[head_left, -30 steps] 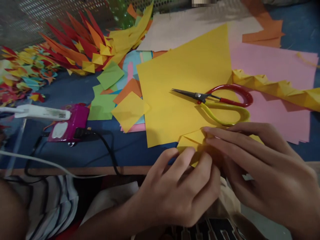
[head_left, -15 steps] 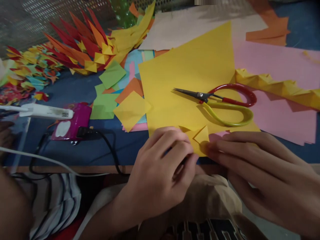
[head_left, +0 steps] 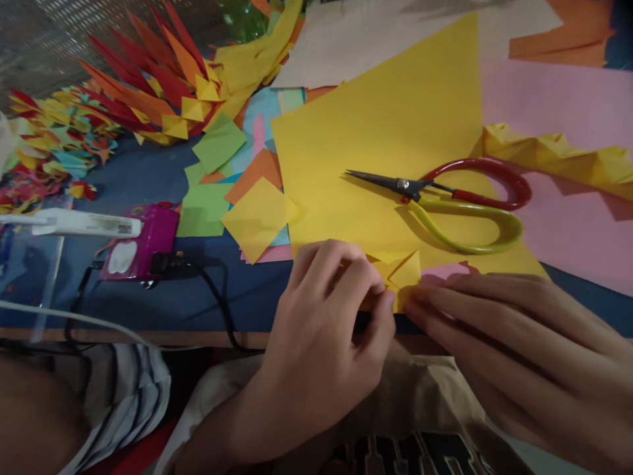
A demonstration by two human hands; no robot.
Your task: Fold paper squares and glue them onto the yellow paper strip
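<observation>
Between my hands, at the table's front edge, lies a small folded piece of yellow paper (head_left: 405,270) with a raised triangular flap. My left hand (head_left: 331,330) curls over its left side, thumb and fingertip pinching the paper's lower part. From the right, my right hand (head_left: 524,343) presses its fingertips together on the paper's lower right edge; its other fingers stretch out side by side. Just beyond my hands, scissors (head_left: 410,188) with one red and one yellow handle lie slightly apart on a large yellow sheet (head_left: 376,125).
A pleated yellow paper strip (head_left: 554,152) rests on pink sheets (head_left: 573,224) at right. Green squares (head_left: 217,145) and a yellow square (head_left: 257,218) lie left of centre. Farther left are a magenta power adapter (head_left: 141,244) with cables, spiky red-orange paper pieces (head_left: 143,72), and another person's arm (head_left: 39,409).
My left thumb and finger have closed into a pinch on the folded yellow paper. My right fingertips stay at its edge. The view has shifted slightly.
</observation>
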